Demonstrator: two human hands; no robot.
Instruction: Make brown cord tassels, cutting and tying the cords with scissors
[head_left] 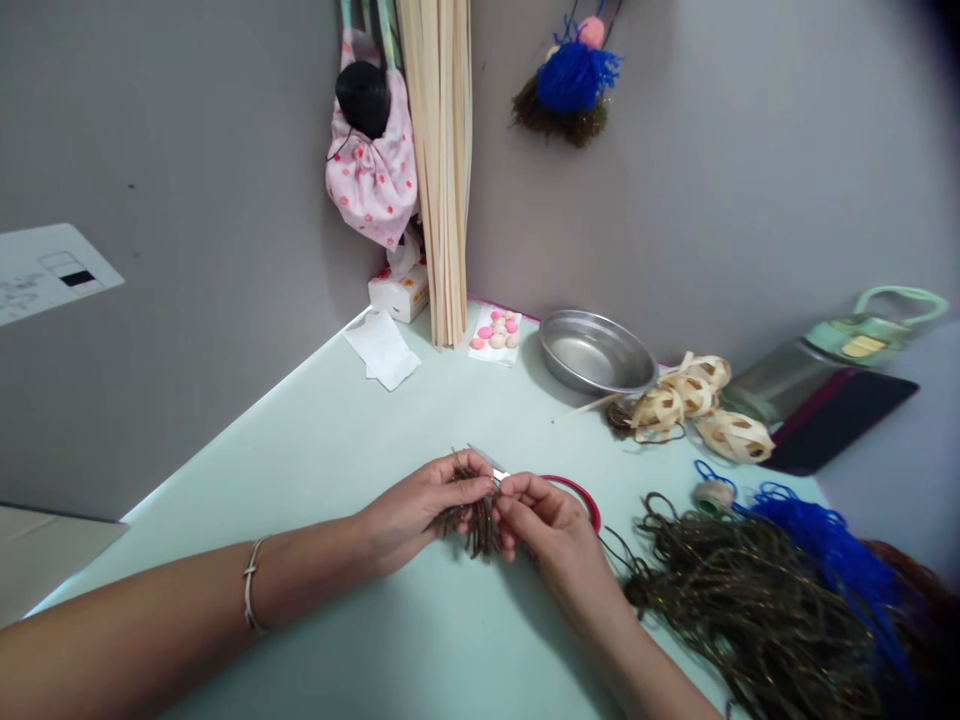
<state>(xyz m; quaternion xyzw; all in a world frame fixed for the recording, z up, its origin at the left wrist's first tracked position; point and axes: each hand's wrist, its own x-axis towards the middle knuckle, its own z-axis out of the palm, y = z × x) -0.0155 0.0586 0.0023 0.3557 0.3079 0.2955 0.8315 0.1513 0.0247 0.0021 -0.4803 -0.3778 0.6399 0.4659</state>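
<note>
Over the table, my left hand (409, 505) is closed around a small bundle of brown yarn (481, 532), whose strands hang below the fingers like a tassel. My right hand (559, 530) meets it at the top of the bundle, thumb and forefinger pinched together; what lies between those fingertips is too small to make out. Just behind both hands lies a pair of scissors (589, 500) with red handles, its blades pointing away to the left and partly covered by my fingers. Right of my right hand spreads a loose heap of brown yarn (757, 600).
Blue yarn (832, 540) and a small thread spool (712, 497) lie at right. Further back are a metal bowl (596, 352), woven strip balls (694, 395), a bottle (787, 365), a dark phone-like slab (840, 420), pink beads (496, 332) and upright wooden strips (442, 180).
</note>
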